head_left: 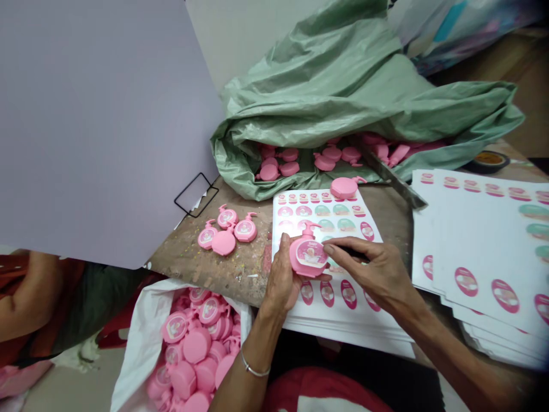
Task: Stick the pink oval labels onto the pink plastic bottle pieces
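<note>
"Where is the pink pump bottle [307, 257]?"

"In the person's left grip [279, 280], roughly upright, thumb along its side and fingers behind it, over a stack of sticker sheets [317, 312]."

"And the right grip [380, 266]?"

"At the bottle's three o'clock, thumb and forefinger close together by the edge of its label [311, 253]. Whether they pinch anything, one cannot tell."

"What lies about?"

"Seen from that bottle, four others [223, 243] stand clustered on the surface [257, 217] between nine and ten o'clock. A lone bottle [343, 187] lies at one o'clock; beyond it, a green sack [343, 86] with more in its mouth."

"Elsewhere?"

"A metal strip [392, 176] between one and two, loose printed sheets [476, 240] at three, and a white sack [132, 343] full of bottles at eight."
</note>
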`<state>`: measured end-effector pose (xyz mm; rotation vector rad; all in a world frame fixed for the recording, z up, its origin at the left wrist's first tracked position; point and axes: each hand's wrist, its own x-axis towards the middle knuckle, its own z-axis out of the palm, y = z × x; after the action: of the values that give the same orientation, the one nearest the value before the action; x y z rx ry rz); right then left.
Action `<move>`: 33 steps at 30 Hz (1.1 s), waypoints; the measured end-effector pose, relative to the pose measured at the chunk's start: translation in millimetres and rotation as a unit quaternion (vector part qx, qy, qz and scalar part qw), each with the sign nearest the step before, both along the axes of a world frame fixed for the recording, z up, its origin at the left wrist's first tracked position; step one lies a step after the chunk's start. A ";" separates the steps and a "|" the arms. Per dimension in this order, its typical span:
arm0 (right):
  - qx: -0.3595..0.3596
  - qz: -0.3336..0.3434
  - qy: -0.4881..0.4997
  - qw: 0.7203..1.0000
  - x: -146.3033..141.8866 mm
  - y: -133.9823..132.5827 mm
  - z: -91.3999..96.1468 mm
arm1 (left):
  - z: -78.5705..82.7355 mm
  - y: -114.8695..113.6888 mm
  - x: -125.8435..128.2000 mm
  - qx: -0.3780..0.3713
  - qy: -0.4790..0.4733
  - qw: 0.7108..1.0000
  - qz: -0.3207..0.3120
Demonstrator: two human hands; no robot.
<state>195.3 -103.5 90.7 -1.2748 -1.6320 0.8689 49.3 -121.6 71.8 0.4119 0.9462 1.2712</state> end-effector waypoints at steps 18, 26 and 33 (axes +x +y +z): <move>0.131 -0.002 -0.083 0.988 -3.2 -7.9 2.6 | 1.8 -2.2 2.7 -0.006 0.023 0.998 0.052; 0.146 0.001 -0.082 0.986 -3.3 -7.9 2.6 | 0.6 -2.3 2.9 0.007 0.021 0.999 0.045; 0.137 -0.003 -0.088 0.987 -3.1 -8.8 0.7 | 0.6 -2.1 2.9 -0.004 0.005 0.999 0.052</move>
<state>192.2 -112.3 91.4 -1.1866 -1.8137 0.5164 52.2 -123.7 72.5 0.3660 0.9910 1.3591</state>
